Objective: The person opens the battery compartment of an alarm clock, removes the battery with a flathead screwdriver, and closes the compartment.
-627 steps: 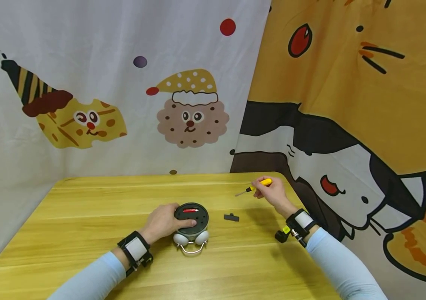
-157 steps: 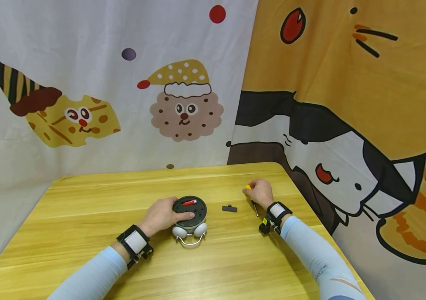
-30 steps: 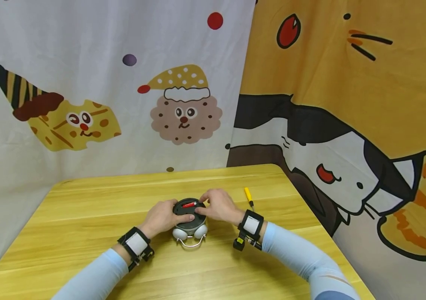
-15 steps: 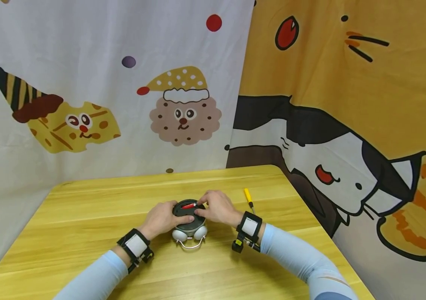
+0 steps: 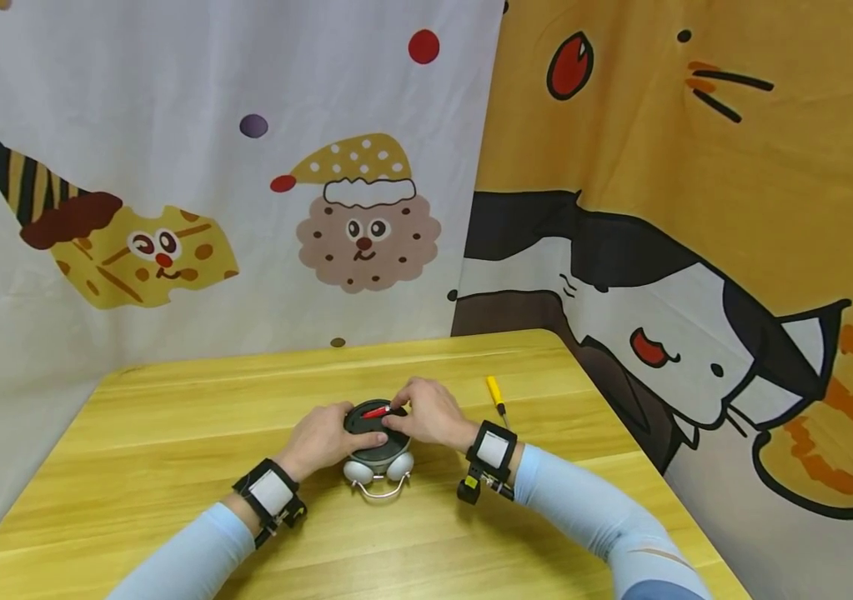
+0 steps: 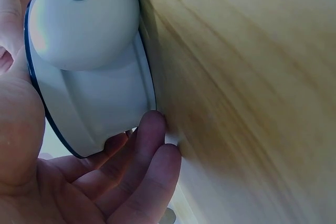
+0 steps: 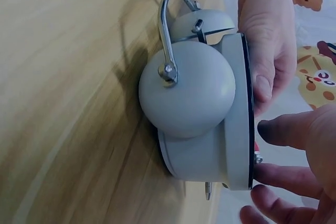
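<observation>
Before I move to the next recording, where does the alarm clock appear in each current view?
Head: the alarm clock is below and just left of centre, dark back up.
Left wrist: the alarm clock is upper left, cut off by the top edge.
Right wrist: the alarm clock is just right of centre.
Shared landmark: the left hand grips it in all three.

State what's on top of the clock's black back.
A red battery shows, and the left hand rests its thumb there. The right hand covers one side, hiding what's beneath.
</observation>
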### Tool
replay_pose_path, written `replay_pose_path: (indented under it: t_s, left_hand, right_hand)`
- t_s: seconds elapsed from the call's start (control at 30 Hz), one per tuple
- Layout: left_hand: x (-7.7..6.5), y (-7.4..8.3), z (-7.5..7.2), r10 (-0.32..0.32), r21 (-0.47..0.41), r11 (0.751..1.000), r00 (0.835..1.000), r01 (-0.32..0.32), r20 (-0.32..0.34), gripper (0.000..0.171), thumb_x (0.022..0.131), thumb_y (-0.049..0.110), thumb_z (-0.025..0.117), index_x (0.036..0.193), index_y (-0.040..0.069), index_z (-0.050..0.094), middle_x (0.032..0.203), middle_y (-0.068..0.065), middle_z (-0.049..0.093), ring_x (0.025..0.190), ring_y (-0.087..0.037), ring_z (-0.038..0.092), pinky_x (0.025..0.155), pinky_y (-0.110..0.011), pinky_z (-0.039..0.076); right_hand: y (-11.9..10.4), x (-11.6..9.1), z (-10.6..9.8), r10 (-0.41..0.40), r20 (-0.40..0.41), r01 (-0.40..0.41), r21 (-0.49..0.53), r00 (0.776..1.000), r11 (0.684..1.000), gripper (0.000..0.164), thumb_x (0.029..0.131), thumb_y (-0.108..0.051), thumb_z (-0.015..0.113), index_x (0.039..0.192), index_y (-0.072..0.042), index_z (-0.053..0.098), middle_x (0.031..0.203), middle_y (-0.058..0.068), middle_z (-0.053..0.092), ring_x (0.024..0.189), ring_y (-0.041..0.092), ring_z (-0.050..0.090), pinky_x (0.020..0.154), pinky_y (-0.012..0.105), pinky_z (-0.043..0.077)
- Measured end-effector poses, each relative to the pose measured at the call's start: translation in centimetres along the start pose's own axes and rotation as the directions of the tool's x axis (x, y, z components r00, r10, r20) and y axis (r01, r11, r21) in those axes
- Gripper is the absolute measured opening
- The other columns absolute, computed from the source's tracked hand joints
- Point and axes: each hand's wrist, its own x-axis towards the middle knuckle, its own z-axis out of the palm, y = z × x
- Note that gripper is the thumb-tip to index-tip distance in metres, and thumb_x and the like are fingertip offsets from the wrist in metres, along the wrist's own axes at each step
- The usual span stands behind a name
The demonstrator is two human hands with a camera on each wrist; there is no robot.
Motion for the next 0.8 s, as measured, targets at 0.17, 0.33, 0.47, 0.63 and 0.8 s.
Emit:
replay_pose_path:
  t_s: [0.17, 0.33, 0.47, 0.63, 0.8]
  left_hand:
    - [-0.1, -0.1, 0.0, 0.007, -0.008, 1.0, 1.0, -0.007, -0.011, 0.065, 0.085, 0.069, 0.091, 0.103, 0.008, 0.074, 0.081, -0.002, 0.069, 0.069, -0.016, 0.06, 0.061, -0.031, 0.043]
    - [-0.1, -0.1, 0.0, 0.005, -0.008, 1.0, 1.0, -0.005, -0.011, 0.063, 0.086, 0.069, 0.09, 0.102, 0.01, 0.074, 0.081, -0.001, 0.069, 0.069, -0.016, 0.06, 0.061, -0.03, 0.043]
    - [0.1, -0.1, 0.0, 0.004, -0.011, 1.0, 1.0, -0.004, -0.012, 0.063, 0.086, 0.068, 0.09, 0.102, 0.01, 0.074, 0.081, -0.001, 0.069, 0.069, -0.016, 0.06, 0.061, -0.03, 0.043]
    - [0.1, -0.2, 0.1, 0.0, -0.011, 1.0, 1.0, 0.0, -0.012, 0.063, 0.086, 0.068, 0.09, 0.103, 0.01, 0.074, 0.081, -0.001, 0.068, 0.07, -0.016, 0.06, 0.061, -0.03, 0.042]
    - [0.1, -0.2, 0.2, -0.004, -0.007, 1.0, 1.0, 0.004, -0.01, 0.063, 0.086, 0.068, 0.09, 0.102, 0.01, 0.073, 0.079, -0.001, 0.066, 0.068, -0.016, 0.059, 0.059, -0.03, 0.041]
  right_hand:
    - [0.0, 0.4, -0.1, -0.005, -0.008, 0.005, 0.057, 1.0, 0.998, 0.024, 0.098, -0.035, 0.088, 0.11, -0.015, 0.09, 0.11, 0.002, 0.083, 0.102, 0.022, 0.075, 0.076, 0.026, 0.053]
    - [0.1, 1.1, -0.1, -0.02, -0.032, 0.023, 0.11, 0.999, 0.994, 0.018, 0.099, -0.031, 0.087, 0.106, -0.015, 0.09, 0.102, -0.001, 0.088, 0.091, 0.013, 0.077, 0.071, 0.021, 0.054]
    - [0.2, 1.5, 0.1, -0.003, -0.04, 0.009, 0.157, 0.999, 0.988, 0.017, 0.099, -0.032, 0.087, 0.102, -0.016, 0.09, 0.097, -0.001, 0.088, 0.082, 0.006, 0.075, 0.067, 0.02, 0.056]
    - [0.1, 2.0, 0.4, 0.048, -0.041, -0.036, 0.262, 0.998, 0.964, 0.021, 0.098, -0.038, 0.089, 0.097, -0.017, 0.09, 0.088, -0.002, 0.086, 0.066, 0.004, 0.073, 0.06, 0.021, 0.057]
    - [0.0, 2.5, 0.7, 0.075, -0.045, -0.055, 0.346, 0.996, 0.937, 0.02, 0.097, -0.036, 0.091, 0.093, -0.016, 0.088, 0.082, -0.003, 0.084, 0.062, 0.007, 0.075, 0.057, 0.025, 0.058]
